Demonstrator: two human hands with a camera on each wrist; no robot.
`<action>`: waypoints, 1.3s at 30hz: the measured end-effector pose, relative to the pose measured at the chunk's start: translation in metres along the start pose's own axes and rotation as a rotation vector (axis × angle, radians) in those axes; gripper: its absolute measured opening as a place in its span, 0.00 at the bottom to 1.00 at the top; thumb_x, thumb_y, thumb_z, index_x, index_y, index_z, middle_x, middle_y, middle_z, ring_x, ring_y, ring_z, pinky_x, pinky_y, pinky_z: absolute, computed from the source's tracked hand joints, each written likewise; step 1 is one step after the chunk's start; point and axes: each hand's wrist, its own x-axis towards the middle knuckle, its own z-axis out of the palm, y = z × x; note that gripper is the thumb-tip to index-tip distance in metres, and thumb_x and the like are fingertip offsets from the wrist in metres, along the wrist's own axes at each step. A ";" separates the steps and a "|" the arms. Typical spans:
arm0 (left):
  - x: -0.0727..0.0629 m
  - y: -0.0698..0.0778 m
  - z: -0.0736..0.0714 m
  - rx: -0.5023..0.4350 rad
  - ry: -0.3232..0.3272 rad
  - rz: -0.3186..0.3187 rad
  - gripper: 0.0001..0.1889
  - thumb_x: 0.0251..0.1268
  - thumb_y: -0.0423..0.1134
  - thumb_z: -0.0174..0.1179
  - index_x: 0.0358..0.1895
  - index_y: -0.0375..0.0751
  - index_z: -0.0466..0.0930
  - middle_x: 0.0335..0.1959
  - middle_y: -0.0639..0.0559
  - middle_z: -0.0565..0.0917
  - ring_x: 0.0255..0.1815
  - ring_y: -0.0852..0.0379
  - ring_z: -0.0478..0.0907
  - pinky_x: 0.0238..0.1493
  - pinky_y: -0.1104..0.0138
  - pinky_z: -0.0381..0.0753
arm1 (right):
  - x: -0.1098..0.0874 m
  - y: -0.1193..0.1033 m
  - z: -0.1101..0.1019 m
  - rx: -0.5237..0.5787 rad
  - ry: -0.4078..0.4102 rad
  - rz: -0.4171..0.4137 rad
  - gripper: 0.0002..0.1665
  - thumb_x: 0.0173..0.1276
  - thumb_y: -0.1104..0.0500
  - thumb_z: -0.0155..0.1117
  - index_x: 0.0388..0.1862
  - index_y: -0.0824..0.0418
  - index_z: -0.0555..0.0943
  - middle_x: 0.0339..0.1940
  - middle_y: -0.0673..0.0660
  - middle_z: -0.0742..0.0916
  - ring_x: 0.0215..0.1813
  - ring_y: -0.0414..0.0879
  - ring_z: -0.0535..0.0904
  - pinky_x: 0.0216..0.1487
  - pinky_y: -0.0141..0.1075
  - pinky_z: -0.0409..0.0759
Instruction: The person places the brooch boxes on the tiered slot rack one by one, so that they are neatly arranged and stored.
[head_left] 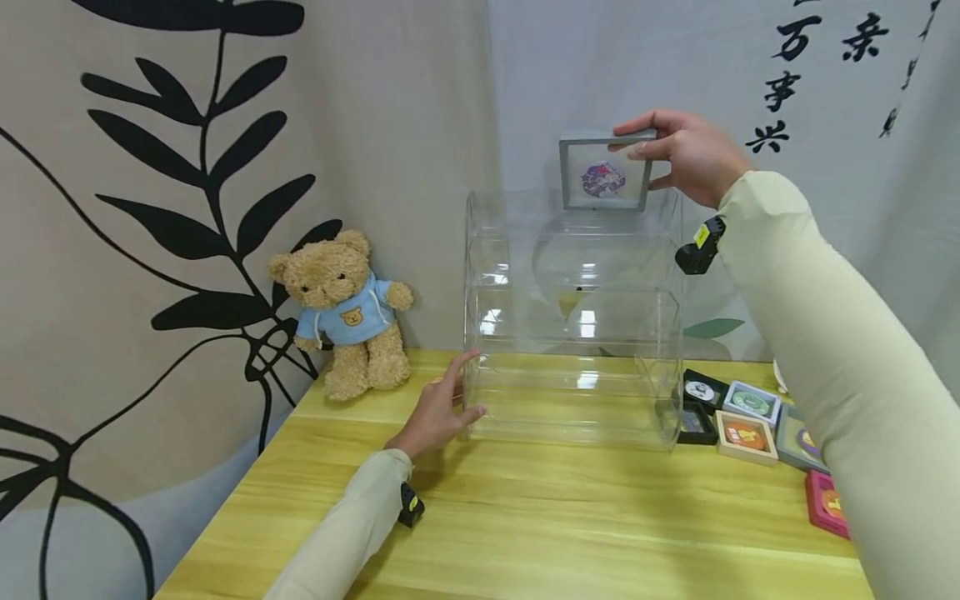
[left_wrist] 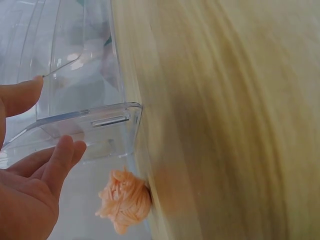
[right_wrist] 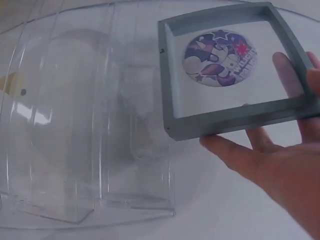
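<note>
My right hand [head_left: 693,154] grips the right side of a grey square display frame [head_left: 567,175], with fingers and thumb on both its faces. A round purple cartoon badge [right_wrist: 220,57] sits behind the frame's clear window. The frame is held upright at the top of a clear acrylic tiered display stand [head_left: 573,417]; whether it touches the top tier I cannot tell. At the stand's lower left, my left hand [head_left: 438,415] holds the side panel, thumb [left_wrist: 22,95] on one side and fingers [left_wrist: 59,165] on the other.
Several small framed badges, among them a cream frame [head_left: 747,454] and a pink-red frame [head_left: 817,508], lie on the wooden table [head_left: 525,517] right of the stand. A teddy bear [head_left: 348,321] is at the back left. Beside the stand's left side lies a peach-coloured crumpled ball [left_wrist: 125,202].
</note>
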 end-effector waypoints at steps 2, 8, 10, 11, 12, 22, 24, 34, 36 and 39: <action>0.000 0.000 0.000 0.006 0.000 0.004 0.48 0.62 0.34 0.70 0.78 0.72 0.51 0.72 0.27 0.68 0.67 0.34 0.76 0.63 0.50 0.83 | 0.005 -0.001 0.006 -0.048 -0.014 0.004 0.22 0.81 0.58 0.47 0.70 0.46 0.71 0.72 0.47 0.74 0.78 0.52 0.60 0.80 0.69 0.50; 0.000 -0.002 0.000 0.008 -0.002 0.015 0.48 0.62 0.34 0.70 0.78 0.69 0.52 0.71 0.27 0.69 0.66 0.35 0.77 0.63 0.51 0.83 | 0.016 0.000 0.020 -0.194 -0.043 0.002 0.22 0.82 0.58 0.42 0.69 0.45 0.72 0.80 0.54 0.65 0.81 0.55 0.56 0.79 0.67 0.56; -0.001 -0.002 0.000 -0.002 -0.005 0.014 0.48 0.62 0.34 0.70 0.78 0.70 0.52 0.71 0.28 0.70 0.66 0.35 0.77 0.63 0.52 0.83 | 0.018 0.003 0.023 -0.223 -0.050 -0.002 0.22 0.82 0.59 0.42 0.69 0.46 0.73 0.81 0.55 0.64 0.80 0.54 0.57 0.79 0.64 0.58; -0.001 -0.003 0.000 -0.005 -0.006 0.012 0.48 0.62 0.33 0.70 0.78 0.71 0.52 0.71 0.29 0.70 0.66 0.36 0.78 0.63 0.52 0.83 | 0.019 0.005 0.025 -0.233 -0.053 -0.007 0.22 0.82 0.59 0.42 0.68 0.47 0.73 0.80 0.55 0.64 0.79 0.53 0.57 0.79 0.62 0.59; -0.001 -0.003 0.000 -0.010 -0.007 0.011 0.48 0.62 0.33 0.70 0.77 0.73 0.51 0.71 0.30 0.70 0.66 0.36 0.78 0.63 0.52 0.83 | 0.019 0.007 0.026 -0.239 -0.059 -0.013 0.22 0.81 0.60 0.42 0.68 0.48 0.74 0.80 0.55 0.64 0.78 0.52 0.58 0.79 0.58 0.60; 0.000 -0.004 -0.001 -0.037 -0.026 0.027 0.47 0.63 0.33 0.69 0.79 0.62 0.52 0.69 0.29 0.73 0.65 0.33 0.78 0.64 0.50 0.82 | 0.025 0.022 0.042 -0.217 0.011 -0.007 0.23 0.81 0.61 0.45 0.69 0.49 0.75 0.85 0.50 0.57 0.75 0.42 0.64 0.67 0.41 0.72; 0.001 -0.004 -0.002 -0.033 -0.021 0.027 0.47 0.63 0.33 0.69 0.79 0.63 0.52 0.69 0.30 0.73 0.65 0.33 0.78 0.63 0.50 0.82 | 0.028 0.024 0.048 -0.193 0.100 0.012 0.23 0.81 0.61 0.47 0.68 0.48 0.78 0.84 0.50 0.60 0.50 0.37 0.77 0.44 0.32 0.76; -0.001 -0.006 -0.002 -0.075 -0.029 0.031 0.47 0.63 0.32 0.69 0.79 0.64 0.52 0.70 0.26 0.70 0.65 0.32 0.78 0.63 0.50 0.83 | 0.039 0.033 0.072 -0.091 0.339 0.098 0.24 0.78 0.63 0.53 0.66 0.43 0.80 0.82 0.48 0.65 0.42 0.37 0.76 0.17 0.28 0.61; -0.001 -0.005 -0.001 -0.083 -0.035 0.031 0.47 0.64 0.33 0.69 0.79 0.65 0.52 0.70 0.26 0.70 0.65 0.32 0.77 0.63 0.50 0.82 | 0.039 0.032 0.073 -0.115 0.303 0.085 0.26 0.78 0.62 0.53 0.71 0.43 0.75 0.83 0.49 0.61 0.65 0.43 0.75 0.29 0.26 0.71; -0.002 -0.005 -0.002 -0.088 -0.029 0.027 0.47 0.64 0.33 0.69 0.79 0.66 0.52 0.70 0.28 0.70 0.65 0.32 0.77 0.64 0.50 0.82 | 0.039 0.030 0.077 -0.156 0.222 0.062 0.31 0.79 0.59 0.53 0.77 0.42 0.66 0.85 0.51 0.56 0.85 0.49 0.49 0.65 0.33 0.77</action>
